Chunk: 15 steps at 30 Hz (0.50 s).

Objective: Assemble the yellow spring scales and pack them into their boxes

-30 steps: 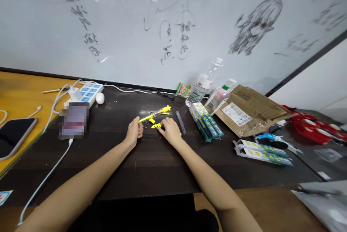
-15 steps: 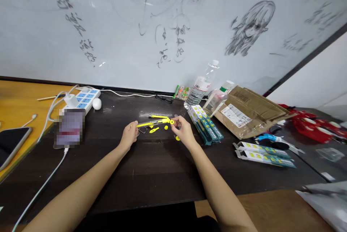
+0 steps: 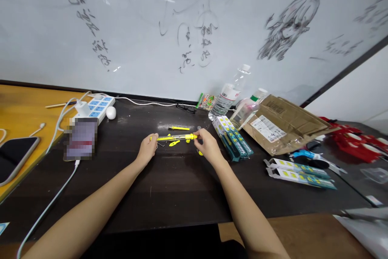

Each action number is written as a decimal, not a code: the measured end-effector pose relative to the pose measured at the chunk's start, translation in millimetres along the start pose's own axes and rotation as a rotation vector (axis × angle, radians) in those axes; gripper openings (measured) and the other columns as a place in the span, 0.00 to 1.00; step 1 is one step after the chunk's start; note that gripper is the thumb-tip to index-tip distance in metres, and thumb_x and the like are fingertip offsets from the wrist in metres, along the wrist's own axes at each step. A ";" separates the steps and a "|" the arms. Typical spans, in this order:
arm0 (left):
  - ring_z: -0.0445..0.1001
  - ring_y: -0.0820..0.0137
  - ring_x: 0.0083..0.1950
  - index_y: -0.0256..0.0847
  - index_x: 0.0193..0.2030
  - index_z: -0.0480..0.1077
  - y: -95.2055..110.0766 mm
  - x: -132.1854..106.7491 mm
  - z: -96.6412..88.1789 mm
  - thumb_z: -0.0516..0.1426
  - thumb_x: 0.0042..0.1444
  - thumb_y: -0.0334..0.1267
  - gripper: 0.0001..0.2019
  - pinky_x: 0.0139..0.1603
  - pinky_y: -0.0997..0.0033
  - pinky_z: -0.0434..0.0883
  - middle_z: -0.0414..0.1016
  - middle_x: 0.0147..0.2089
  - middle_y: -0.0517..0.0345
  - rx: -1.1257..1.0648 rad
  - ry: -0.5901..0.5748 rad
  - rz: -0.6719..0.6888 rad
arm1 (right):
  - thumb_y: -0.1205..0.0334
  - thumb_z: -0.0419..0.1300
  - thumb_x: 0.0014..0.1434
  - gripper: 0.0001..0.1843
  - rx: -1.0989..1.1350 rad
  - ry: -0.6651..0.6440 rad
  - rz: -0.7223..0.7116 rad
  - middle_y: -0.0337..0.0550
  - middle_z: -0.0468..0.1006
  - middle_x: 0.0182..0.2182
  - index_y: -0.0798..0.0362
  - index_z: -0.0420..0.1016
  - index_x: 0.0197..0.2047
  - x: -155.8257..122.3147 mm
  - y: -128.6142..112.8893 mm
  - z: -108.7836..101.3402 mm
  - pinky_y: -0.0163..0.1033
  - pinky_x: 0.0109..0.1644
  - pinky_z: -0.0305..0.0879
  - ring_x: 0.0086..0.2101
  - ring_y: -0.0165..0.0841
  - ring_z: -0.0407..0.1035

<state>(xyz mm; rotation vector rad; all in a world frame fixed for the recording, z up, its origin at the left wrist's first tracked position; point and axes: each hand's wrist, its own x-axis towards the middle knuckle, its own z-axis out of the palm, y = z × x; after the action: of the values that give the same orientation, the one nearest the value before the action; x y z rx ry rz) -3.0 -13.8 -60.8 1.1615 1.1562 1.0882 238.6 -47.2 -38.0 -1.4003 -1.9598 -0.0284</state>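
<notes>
A slim clear tube with yellow parts [image 3: 174, 137] is held level above the dark table, stretched between my two hands. My left hand [image 3: 147, 148] is closed around its left end. At its yellow right end, my right hand [image 3: 206, 144] pinches with thumb and fingers. Just behind the tube lies a thin yellow rod with a dark tip [image 3: 179, 128]. Below the tube are a small flat yellow piece [image 3: 174, 143] and thin metal hooks [image 3: 161, 144], partly hidden by it. A round yellow piece [image 3: 200, 152] sits beside my right hand.
Boxes [image 3: 232, 140] stand to the right, with two opened boxes [image 3: 300, 173] farther right. Behind them are a water bottle [image 3: 226, 99], a second bottle [image 3: 245, 111] and a cardboard parcel [image 3: 281, 123]. A power strip [image 3: 100, 107] and a phone [image 3: 81, 140] are on the left.
The view has shifted slightly. The tube is more level, and its right end, where a yellow ring showed before, is now more covered by my right fingers. Both hands keep their hold.
</notes>
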 end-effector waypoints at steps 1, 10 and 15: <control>0.44 0.81 0.14 0.43 0.27 0.52 -0.4 0.1 -0.1 0.51 0.54 0.49 0.14 0.13 0.83 0.43 0.45 0.16 0.73 0.006 -0.002 0.004 | 0.70 0.53 0.55 0.07 -0.007 -0.001 -0.012 0.44 0.72 0.34 0.51 0.67 0.37 0.2 -0.3 -0.7 0.40 0.41 0.66 0.36 0.36 0.69; 0.43 0.82 0.14 0.43 0.26 0.51 1.1 1.0 -0.9 0.50 0.55 0.48 0.15 0.13 0.83 0.43 0.46 0.16 0.72 -0.025 0.003 0.002 | 0.67 0.54 0.58 0.09 0.251 -0.024 0.003 0.45 0.72 0.37 0.51 0.70 0.42 1.4 -1.7 -5.4 0.42 0.44 0.68 0.37 0.35 0.69; 0.41 0.82 0.14 0.43 0.26 0.50 1.6 1.6 -2.3 0.50 0.56 0.47 0.15 0.13 0.84 0.42 0.45 0.16 0.73 -0.083 -0.041 -0.006 | 0.59 0.57 0.57 0.09 0.534 0.000 0.166 0.43 0.71 0.36 0.51 0.68 0.42 1.2 -0.2 -5.1 0.39 0.43 0.70 0.37 0.32 0.69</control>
<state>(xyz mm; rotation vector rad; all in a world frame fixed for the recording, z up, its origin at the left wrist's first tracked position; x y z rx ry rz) -5.2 -11.8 -59.5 1.1101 1.0730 1.0930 240.9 -48.3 -33.5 -1.1895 -1.6735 0.5326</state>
